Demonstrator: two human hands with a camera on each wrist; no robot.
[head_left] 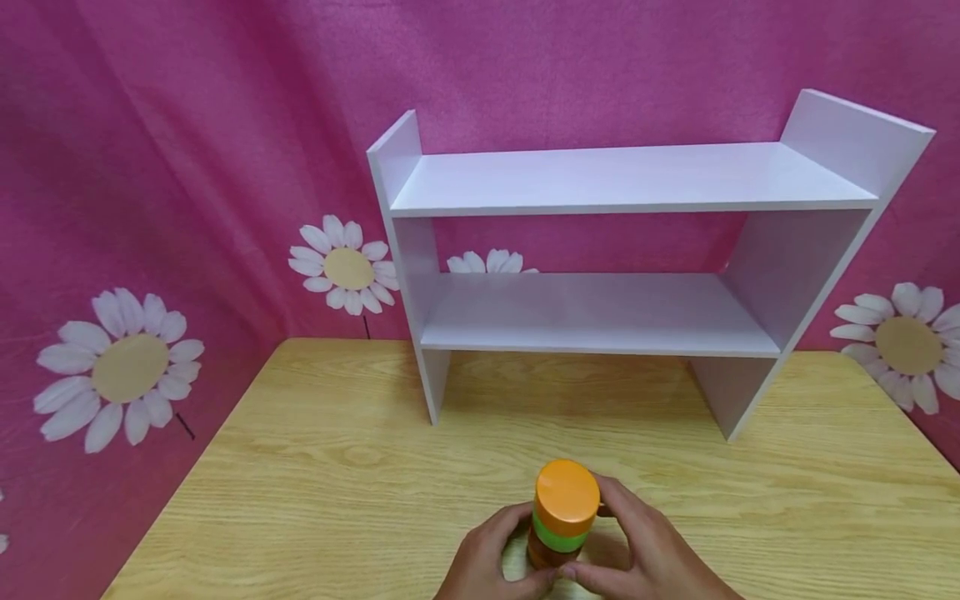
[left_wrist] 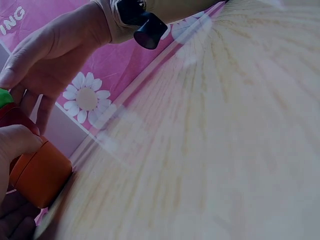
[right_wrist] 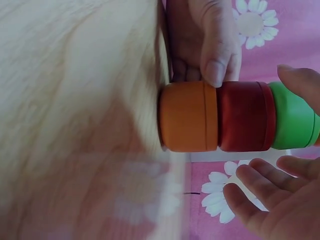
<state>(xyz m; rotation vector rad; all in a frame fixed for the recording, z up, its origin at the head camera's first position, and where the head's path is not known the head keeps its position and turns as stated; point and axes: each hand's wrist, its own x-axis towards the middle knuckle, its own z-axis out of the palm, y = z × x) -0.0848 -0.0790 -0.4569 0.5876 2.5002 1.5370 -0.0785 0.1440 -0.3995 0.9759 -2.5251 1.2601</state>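
Note:
A stack of small round containers stands upright on the table in front of me. In the right wrist view, its bottom container (right_wrist: 187, 117) is orange, with a dark red one (right_wrist: 246, 116) and a green one (right_wrist: 292, 117) above. An orange container (head_left: 567, 493) tops the stack in the head view. My left hand (head_left: 491, 557) holds the bottom orange container, thumb at its seam with the red one. My right hand (head_left: 652, 546) is spread around the upper part; its fingers (right_wrist: 247, 192) show a gap from the green container in the right wrist view.
Behind the stack stands a white two-tier shelf (head_left: 600, 312) on the wood-grain table (head_left: 322, 500). A pink cloth (head_left: 202, 167) printed with white daisies hangs behind and at the sides.

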